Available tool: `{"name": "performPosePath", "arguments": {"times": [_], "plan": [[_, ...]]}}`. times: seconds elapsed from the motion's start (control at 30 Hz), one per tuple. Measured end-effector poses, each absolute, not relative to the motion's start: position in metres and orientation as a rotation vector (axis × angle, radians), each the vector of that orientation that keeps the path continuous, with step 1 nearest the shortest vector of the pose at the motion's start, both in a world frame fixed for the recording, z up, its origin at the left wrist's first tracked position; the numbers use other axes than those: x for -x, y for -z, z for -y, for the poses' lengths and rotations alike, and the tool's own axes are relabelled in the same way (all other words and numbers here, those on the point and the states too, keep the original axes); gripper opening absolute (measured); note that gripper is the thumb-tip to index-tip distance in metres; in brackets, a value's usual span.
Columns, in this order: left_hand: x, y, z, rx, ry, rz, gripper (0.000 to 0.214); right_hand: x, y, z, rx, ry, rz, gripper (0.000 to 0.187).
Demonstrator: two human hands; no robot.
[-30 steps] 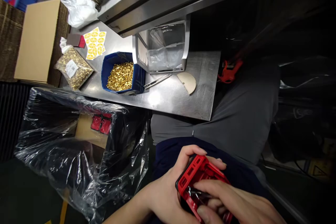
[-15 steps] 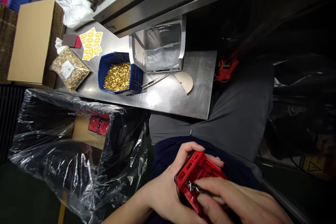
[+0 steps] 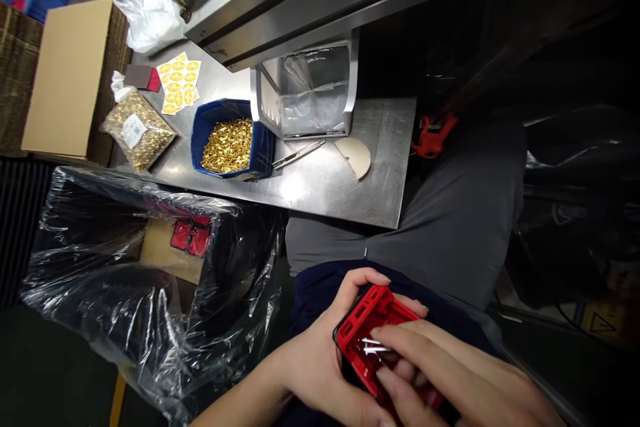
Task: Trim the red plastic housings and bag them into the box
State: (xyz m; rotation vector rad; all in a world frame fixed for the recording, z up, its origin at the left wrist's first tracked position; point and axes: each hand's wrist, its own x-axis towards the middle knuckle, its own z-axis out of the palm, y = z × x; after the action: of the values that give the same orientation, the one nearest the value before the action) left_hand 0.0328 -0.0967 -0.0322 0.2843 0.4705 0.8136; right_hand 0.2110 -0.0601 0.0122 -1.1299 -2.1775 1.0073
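My left hand is wrapped round a red plastic housing with black outer edges, in front of my waist. Its open side faces up, and a row of rectangular slots runs along one short wall. Over the opening, my right hand pinches slim metal tweezers, whose bright prongs point into the housing. The fingers cover the rest of the tweezers and the far end of the housing. Whether the tips grip a small part, I cannot make out.
On the metal bench stand a blue bin of brass pieces, a bag of brass parts, a box cutter and a grey-framed bin. A plastic-lined crate with red housings sits left.
My right fingers have shifted and spread slightly, so the tweezers' bright prongs show apart inside the housing. My left hand keeps its hold. The view has moved slightly.
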Motion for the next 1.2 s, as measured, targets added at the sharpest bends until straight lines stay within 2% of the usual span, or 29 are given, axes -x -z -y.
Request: {"name": "performPosePath", "arguments": {"times": [0.3, 0.63, 0.8, 1.07, 1.2], "plan": [[-0.03, 0.031, 0.093, -0.433, -0.812, -0.531, 0.101, -0.203, -0.017, 0.052, 1.087, -0.901, 2.181, 0.016], [-0.031, 0.032, 0.092, -0.424, -0.81, -0.501, 0.102, -0.197, -0.025, 0.032, 0.962, -0.738, 2.333, 0.035], [-0.032, 0.031, 0.091, -0.398, -0.806, -0.501, 0.103, -0.197, -0.028, 0.028, 0.948, -0.713, 2.383, 0.038], [-0.031, 0.034, 0.089, -0.404, -0.765, -0.499, 0.108, -0.202, -0.024, 0.03, 0.927, -0.74, 2.402, 0.034], [-0.031, 0.035, 0.09, -0.4, -0.765, -0.495, 0.108, -0.213, -0.023, 0.034, 0.918, -0.831, 2.364, 0.025]]}}
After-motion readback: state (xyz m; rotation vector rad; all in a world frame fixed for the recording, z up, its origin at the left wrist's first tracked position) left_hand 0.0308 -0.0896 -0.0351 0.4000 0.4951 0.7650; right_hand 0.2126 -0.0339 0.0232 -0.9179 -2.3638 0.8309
